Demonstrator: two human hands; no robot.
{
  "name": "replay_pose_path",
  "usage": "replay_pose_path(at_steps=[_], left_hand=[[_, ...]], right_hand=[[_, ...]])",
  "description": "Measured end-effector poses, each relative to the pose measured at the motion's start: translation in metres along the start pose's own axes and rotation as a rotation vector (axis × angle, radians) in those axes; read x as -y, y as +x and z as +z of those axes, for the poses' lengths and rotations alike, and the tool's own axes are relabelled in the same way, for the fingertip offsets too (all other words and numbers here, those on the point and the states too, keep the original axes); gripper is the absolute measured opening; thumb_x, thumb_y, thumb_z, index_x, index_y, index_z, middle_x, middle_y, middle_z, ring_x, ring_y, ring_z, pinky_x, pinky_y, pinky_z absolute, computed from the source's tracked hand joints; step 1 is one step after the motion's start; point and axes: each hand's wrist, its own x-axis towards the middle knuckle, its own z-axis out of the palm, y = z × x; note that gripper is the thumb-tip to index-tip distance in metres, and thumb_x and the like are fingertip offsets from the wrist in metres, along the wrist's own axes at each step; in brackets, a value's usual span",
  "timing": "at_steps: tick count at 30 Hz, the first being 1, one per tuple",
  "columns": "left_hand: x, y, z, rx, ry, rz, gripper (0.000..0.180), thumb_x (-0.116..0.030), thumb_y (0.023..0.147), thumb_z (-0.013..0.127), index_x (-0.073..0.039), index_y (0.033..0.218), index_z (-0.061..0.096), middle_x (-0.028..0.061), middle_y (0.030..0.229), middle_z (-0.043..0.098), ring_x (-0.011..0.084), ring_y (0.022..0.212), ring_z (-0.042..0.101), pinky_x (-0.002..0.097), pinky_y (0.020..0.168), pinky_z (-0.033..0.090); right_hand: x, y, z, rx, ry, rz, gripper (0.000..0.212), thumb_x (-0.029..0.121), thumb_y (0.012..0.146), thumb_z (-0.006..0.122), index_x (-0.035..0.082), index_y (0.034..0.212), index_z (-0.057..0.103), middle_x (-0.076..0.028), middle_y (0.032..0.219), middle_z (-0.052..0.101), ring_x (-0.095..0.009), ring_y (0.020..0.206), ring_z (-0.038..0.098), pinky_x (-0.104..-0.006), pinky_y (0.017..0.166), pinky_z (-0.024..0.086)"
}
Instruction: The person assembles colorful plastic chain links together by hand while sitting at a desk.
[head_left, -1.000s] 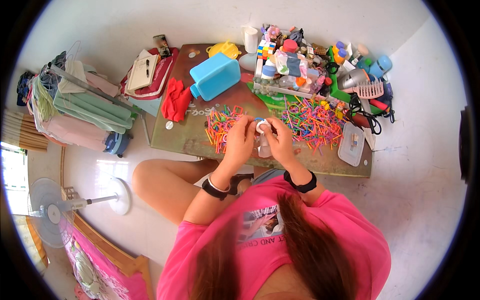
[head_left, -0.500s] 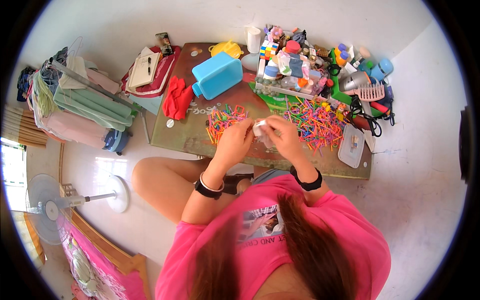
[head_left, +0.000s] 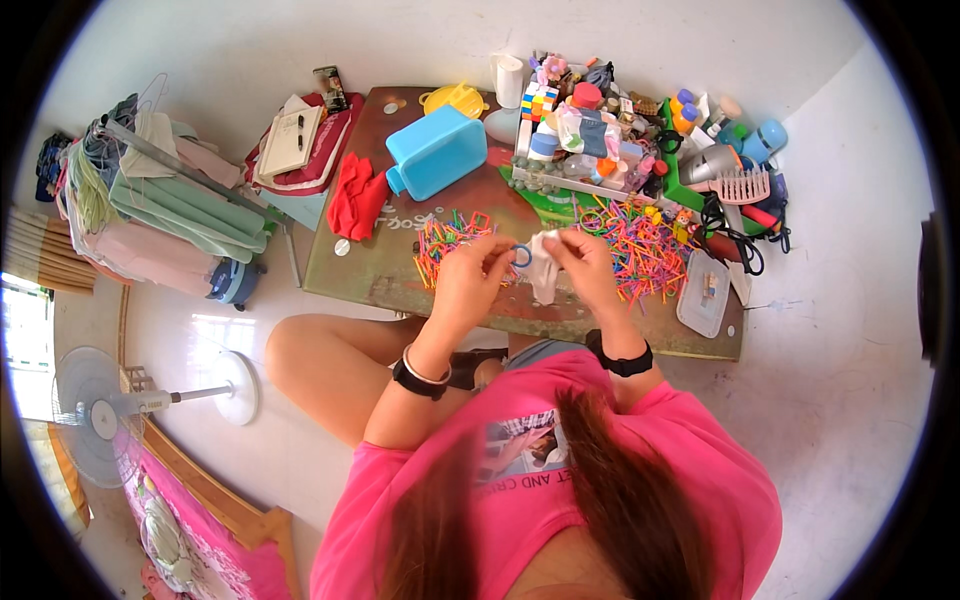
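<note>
Between the fingertips of my left hand is a small blue ring, pinched upright over the table's near side. My right hand grips a white cloth or tissue, which hangs down limply right beside the ring. Behind my left hand lies a pile of small colourful plastic pieces, partly hidden by that hand. A larger pile of similar pieces spreads out to the right of my right hand.
A blue plastic container lies behind the left pile, beside red gloves or cloth. At the back right stands a box crammed with small items. A clear lidded tray sits near the right edge. A fan stands left.
My hands have moved apart slightly. The blue ring now shows clear of the white cloth, which earlier was bunched around my fingertips and now hangs from my right hand.
</note>
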Motion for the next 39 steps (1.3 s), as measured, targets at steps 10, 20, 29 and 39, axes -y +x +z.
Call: replay_pose_path(at_steps=[10, 20, 29, 39], left_hand=[[0.002, -0.002, 0.005, -0.061, 0.340, 0.291, 0.034, 0.003, 0.080, 0.064, -0.003, 0.113, 0.064, 0.0152, 0.103, 0.064, 0.0292, 0.087, 0.065, 0.0370, 0.074, 0.052], [0.008, 0.004, -0.006, 0.210, 0.048, 0.098, 0.038, 0.004, 0.080, 0.064, 0.002, 0.118, 0.060, 0.0145, 0.100, 0.062, 0.0233, 0.084, 0.065, 0.0308, 0.075, 0.052], [0.014, 0.003, 0.005, 0.106, -0.491, -0.185, 0.029, -0.012, 0.094, 0.062, 0.003, 0.118, 0.062, 0.0019, 0.096, 0.066, 0.0070, 0.083, 0.060, 0.0229, 0.072, 0.050], [0.011, 0.002, 0.010, 0.082, -0.943, -0.370, 0.029, -0.019, 0.098, 0.056, -0.002, 0.120, 0.061, 0.0032, 0.103, 0.067, 0.0088, 0.088, 0.063, 0.0245, 0.078, 0.052]], right_hand=[[-0.015, -0.008, 0.033, 0.007, 0.080, 0.025, 0.024, 0.021, 0.090, 0.067, -0.001, 0.098, 0.068, -0.002, 0.077, 0.068, -0.005, 0.068, 0.059, -0.0232, 0.058, 0.044], [-0.001, -0.012, 0.021, 0.035, 0.179, 0.051, 0.021, 0.021, 0.090, 0.068, 0.000, 0.095, 0.069, 0.000, 0.075, 0.066, -0.004, 0.067, 0.057, -0.0208, 0.058, 0.042], [0.020, -0.008, 0.031, -0.147, -0.229, -0.482, 0.026, 0.008, 0.094, 0.056, 0.001, 0.118, 0.063, -0.012, 0.121, 0.063, -0.020, 0.108, 0.062, -0.0285, 0.086, 0.050], [0.028, -0.013, 0.054, -0.260, -0.464, -0.628, 0.032, 0.004, 0.090, 0.058, 0.005, 0.122, 0.062, -0.013, 0.128, 0.057, -0.029, 0.112, 0.058, -0.0353, 0.090, 0.047]])
